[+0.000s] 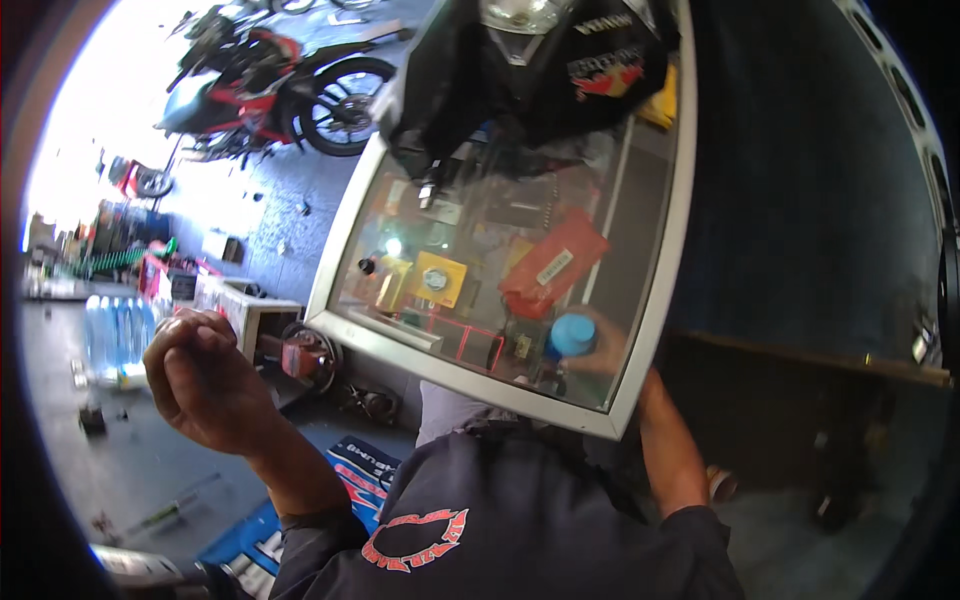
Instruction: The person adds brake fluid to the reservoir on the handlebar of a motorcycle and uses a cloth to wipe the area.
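Note:
My right hand (603, 348) reaches into a glass display cabinet (655, 300) with a silver metal frame and shows through the pane. Its fingers are closed around a small container with a round blue cap (573, 335). Right beside it inside the cabinet lie a red packet (553, 262) and a yellow box (440, 278). My left hand (205, 380) is raised at the left, away from the cabinet, with its fingers curled into a fist. Nothing shows in it. My dark shirt fills the lower middle.
A black cloth (530, 60) is draped over the cabinet's far end. A red and black motorcycle (270, 90) stands on the floor beyond. A pack of water bottles (115, 335), a small bench with parts (265, 320) and blue packaging (360, 470) lie at the left.

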Demonstrator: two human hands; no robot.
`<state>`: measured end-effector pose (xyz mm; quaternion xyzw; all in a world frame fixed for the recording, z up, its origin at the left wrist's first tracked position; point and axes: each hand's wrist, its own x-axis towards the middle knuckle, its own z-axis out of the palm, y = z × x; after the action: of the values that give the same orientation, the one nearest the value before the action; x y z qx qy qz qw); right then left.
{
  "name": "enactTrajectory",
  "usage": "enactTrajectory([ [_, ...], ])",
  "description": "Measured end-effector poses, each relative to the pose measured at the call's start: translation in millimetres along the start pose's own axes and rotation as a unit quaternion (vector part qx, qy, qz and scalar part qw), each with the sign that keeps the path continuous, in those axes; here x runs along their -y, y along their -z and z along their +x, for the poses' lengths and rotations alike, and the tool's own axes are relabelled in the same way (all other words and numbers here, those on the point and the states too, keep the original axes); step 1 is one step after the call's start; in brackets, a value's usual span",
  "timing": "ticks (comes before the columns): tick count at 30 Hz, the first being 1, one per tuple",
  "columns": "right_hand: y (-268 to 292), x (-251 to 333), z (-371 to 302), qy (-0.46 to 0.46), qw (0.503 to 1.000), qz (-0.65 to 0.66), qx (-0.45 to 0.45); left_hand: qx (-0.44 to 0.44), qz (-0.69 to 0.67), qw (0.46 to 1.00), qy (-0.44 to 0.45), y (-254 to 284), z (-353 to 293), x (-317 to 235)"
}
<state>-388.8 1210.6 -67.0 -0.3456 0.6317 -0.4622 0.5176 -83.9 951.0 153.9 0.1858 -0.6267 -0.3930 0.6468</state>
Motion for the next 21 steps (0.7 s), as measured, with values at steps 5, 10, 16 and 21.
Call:
enactTrajectory([
  [5,15,-29,5,0.036,0.975,-0.138,0.168,0.085,-0.023,0.989,-0.116,-19,-9,-61],
  [10,41,-22,-23,-0.062,0.986,-0.004,0.153,0.064,-0.005,0.979,-0.195,-43,-7,-91],
  [16,106,157,-81,0.288,0.896,-0.082,-0.326,0.038,0.032,0.931,-0.363,-83,0,-167],
  [21,120,307,-115,0.746,0.606,-0.196,-0.196,0.049,0.11,0.908,-0.402,-156,-11,-197],
])
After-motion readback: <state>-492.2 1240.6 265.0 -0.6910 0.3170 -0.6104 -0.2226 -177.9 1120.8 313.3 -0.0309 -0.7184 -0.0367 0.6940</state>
